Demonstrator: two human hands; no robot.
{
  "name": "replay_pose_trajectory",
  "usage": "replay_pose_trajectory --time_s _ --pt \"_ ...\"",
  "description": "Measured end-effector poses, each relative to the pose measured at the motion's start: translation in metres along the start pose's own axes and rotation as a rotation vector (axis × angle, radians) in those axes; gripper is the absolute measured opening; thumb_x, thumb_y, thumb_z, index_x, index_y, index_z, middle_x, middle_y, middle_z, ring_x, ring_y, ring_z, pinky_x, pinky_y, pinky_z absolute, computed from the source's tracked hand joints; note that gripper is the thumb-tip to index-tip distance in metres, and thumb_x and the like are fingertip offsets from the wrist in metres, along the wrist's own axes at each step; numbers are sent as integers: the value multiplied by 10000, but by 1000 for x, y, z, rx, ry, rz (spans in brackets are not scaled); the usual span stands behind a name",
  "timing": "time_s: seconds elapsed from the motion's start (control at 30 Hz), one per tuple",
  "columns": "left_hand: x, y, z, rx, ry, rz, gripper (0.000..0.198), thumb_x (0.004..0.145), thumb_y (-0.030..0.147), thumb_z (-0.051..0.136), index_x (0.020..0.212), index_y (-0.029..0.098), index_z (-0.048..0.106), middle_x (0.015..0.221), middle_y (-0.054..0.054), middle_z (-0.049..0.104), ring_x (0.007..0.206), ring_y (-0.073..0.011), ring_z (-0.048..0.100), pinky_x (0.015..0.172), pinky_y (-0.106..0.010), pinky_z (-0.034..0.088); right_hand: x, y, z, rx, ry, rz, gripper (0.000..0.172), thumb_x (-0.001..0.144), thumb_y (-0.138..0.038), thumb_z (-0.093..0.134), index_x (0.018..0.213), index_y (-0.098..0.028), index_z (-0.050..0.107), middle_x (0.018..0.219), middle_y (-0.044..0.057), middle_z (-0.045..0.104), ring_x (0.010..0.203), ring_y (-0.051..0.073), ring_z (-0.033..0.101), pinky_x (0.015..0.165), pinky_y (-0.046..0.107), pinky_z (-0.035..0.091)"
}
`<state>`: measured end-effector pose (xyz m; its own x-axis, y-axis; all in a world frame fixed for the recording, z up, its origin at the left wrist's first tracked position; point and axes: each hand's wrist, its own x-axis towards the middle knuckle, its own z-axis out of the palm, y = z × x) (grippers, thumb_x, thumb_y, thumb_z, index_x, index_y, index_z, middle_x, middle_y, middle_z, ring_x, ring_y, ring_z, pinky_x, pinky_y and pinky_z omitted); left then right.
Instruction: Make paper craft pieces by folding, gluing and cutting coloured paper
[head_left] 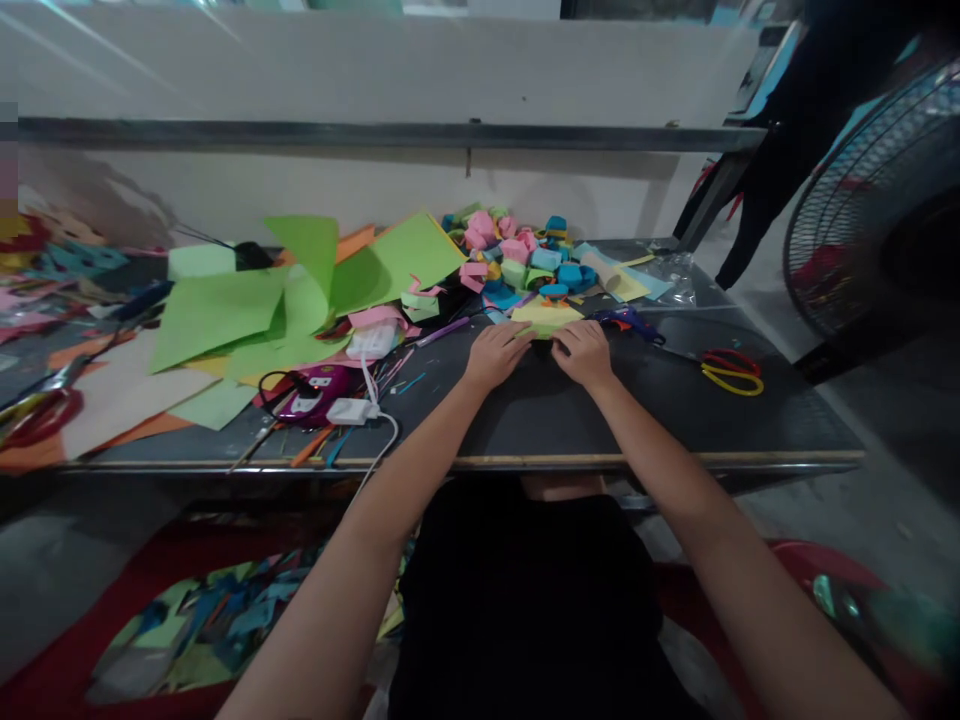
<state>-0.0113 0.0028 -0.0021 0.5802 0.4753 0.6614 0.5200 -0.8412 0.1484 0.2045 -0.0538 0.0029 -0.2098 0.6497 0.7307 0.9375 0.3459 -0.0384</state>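
on the dark table, the left hand and right hand lie side by side, fingers curled down, pressing the near edge of a yellow-green paper piece, with folded pastel paper shapes heaped beyond.

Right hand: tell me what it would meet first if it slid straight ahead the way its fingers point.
The right hand points up-left at the yellow-green paper piece it already touches. Past that, probably the pile of folded paper loops, though depth is hard to judge.
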Motion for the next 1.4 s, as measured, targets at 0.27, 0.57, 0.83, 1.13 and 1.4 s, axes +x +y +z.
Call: replay_pose_trajectory --time_s 0.27,0.57,0.83,1.13,1.4 --pt "-1 -9 10 0 -54 43 340 1069 280 463 1182 203 774 1217 -126 794 1212 -229 727 1037 -438 575 -3 -3 1 103 -108 -29 293 926 -160 520 995 -214 799 969 91 759 930 237 668 870 364 535" --pt "-2 -8 9 80 -176 114 408 1023 117 407 1264 161 733 1250 -144 778 1192 -218 738 1010 -391 579 -1 -7 0 161 -136 -81 301 906 -191 537 1119 -185 749 1062 127 752 1046 289 657 966 446 492" --pt "0 -3 12 129 -210 175 375 995 86 447 1242 150 720 1207 -153 786 1110 -218 755 943 -380 539 -6 -5 8 131 -110 -80 372 824 -132 536 1179 -156 642 983 117 735 929 273 671 886 393 524" --pt "-1 -3 12 110 -188 112 353 1001 126 448 1195 177 739 1119 -129 810 1032 -213 772 902 -374 528 -6 -5 10 99 -95 -75 314 833 -130 524 1129 -168 621 946 112 731 883 269 664 850 386 530" --pt "2 -1 7 83 -193 96 371 1027 138 421 1198 196 745 1164 -120 798 1144 -222 729 1000 -407 513 -4 0 14 30 -117 -40 288 831 -136 514 1088 -174 638 928 105 736 859 257 666 806 367 509"
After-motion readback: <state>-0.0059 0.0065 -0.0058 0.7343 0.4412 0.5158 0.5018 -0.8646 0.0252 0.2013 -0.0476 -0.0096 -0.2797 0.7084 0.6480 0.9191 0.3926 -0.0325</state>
